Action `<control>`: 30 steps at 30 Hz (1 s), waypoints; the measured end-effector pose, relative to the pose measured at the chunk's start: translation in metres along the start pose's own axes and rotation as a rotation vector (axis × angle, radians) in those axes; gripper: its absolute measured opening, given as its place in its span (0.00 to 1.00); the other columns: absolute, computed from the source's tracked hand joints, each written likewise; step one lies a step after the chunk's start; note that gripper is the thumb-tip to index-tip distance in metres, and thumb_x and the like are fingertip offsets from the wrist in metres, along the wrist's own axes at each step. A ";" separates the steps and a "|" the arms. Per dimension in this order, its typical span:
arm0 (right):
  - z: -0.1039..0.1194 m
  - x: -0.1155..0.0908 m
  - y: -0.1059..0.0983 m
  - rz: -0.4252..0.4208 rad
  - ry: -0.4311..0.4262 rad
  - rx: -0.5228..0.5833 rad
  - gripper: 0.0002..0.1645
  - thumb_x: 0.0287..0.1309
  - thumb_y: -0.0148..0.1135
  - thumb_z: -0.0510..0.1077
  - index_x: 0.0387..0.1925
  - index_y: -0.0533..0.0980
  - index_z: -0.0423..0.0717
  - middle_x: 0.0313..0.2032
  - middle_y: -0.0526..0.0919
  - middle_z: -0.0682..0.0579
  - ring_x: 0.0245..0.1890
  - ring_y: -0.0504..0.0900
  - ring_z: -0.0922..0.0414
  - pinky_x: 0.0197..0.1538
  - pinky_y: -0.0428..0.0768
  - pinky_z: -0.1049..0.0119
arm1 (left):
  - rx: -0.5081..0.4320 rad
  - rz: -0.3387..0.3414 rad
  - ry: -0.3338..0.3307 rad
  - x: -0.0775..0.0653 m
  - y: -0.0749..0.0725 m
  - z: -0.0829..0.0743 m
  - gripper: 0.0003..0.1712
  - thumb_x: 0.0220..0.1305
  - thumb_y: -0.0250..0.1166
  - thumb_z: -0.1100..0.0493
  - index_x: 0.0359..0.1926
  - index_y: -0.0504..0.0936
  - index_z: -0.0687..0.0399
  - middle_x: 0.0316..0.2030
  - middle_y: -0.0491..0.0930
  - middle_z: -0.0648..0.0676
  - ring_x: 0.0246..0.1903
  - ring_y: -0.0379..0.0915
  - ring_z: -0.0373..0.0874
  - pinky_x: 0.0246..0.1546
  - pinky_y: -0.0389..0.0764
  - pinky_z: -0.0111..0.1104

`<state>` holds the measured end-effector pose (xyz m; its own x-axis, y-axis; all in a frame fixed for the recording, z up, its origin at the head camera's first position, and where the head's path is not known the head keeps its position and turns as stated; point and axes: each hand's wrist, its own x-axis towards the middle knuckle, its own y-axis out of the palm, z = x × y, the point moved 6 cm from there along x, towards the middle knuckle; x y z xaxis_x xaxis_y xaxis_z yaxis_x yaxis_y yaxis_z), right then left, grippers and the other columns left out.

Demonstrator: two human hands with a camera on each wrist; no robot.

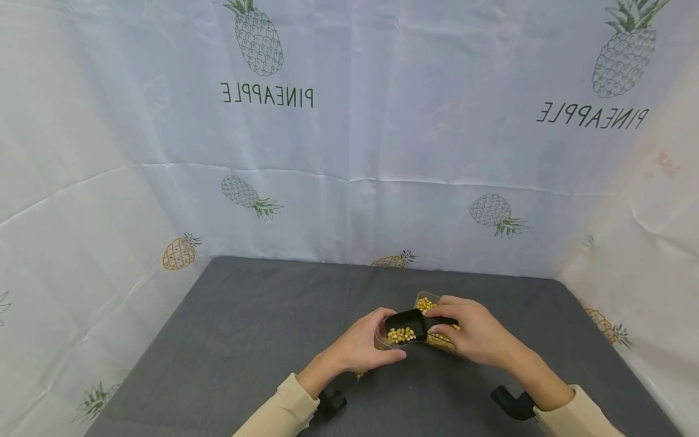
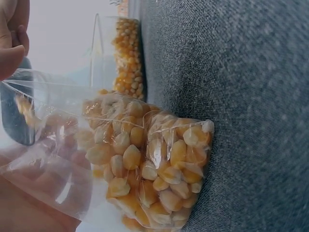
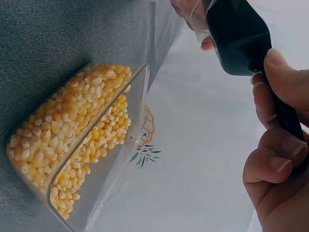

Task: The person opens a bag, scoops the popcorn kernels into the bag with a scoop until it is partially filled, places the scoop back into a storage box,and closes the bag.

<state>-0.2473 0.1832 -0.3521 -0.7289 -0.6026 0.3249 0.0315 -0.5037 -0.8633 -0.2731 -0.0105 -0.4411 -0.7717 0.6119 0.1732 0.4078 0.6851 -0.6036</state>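
My right hand grips the handle of a black scoop, fingers and thumb wrapped round it. Yellow corn kernels lie in the scoop, which is at the mouth of a clear plastic bag. Fingers and thumb of my left hand hold that bag by its mouth. Its lower part, full of kernels, stands on the grey cloth. Behind it, below the right hand, is a clear box partly filled with corn.
A dark grey cloth covers the table. White curtains with pineapple prints hang behind it and at both sides. Black straps or mounts sit at the wrists.
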 end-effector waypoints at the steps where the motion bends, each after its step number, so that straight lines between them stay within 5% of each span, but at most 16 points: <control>1: 0.001 0.000 0.000 -0.003 -0.007 -0.011 0.13 0.61 0.71 0.39 0.47 0.85 0.49 0.39 0.79 0.63 0.30 0.71 0.70 0.32 0.73 0.69 | -0.001 -0.001 0.000 0.000 0.000 0.000 0.40 0.64 0.69 0.41 0.70 0.67 0.51 0.45 0.73 0.43 0.38 0.70 0.34 0.39 0.76 0.29; 14: 0.005 0.001 0.001 0.005 -0.012 -0.041 0.14 0.60 0.72 0.39 0.49 0.85 0.49 0.40 0.80 0.61 0.30 0.72 0.71 0.32 0.73 0.68 | -0.012 -0.003 -0.002 -0.001 -0.001 0.000 0.40 0.64 0.69 0.41 0.70 0.67 0.51 0.44 0.74 0.43 0.37 0.70 0.34 0.38 0.75 0.29; 30: -0.020 -0.019 -0.004 -0.052 0.084 0.125 0.13 0.62 0.70 0.38 0.49 0.84 0.46 0.40 0.82 0.60 0.30 0.74 0.67 0.30 0.73 0.68 | -0.034 -0.004 0.010 -0.001 0.000 -0.001 0.37 0.65 0.69 0.42 0.69 0.68 0.49 0.45 0.74 0.44 0.41 0.72 0.33 0.46 0.78 0.30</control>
<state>-0.2471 0.2086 -0.3624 -0.7865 -0.5223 0.3296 0.0738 -0.6093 -0.7895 -0.2717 -0.0111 -0.4406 -0.7683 0.6133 0.1832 0.4214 0.7001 -0.5764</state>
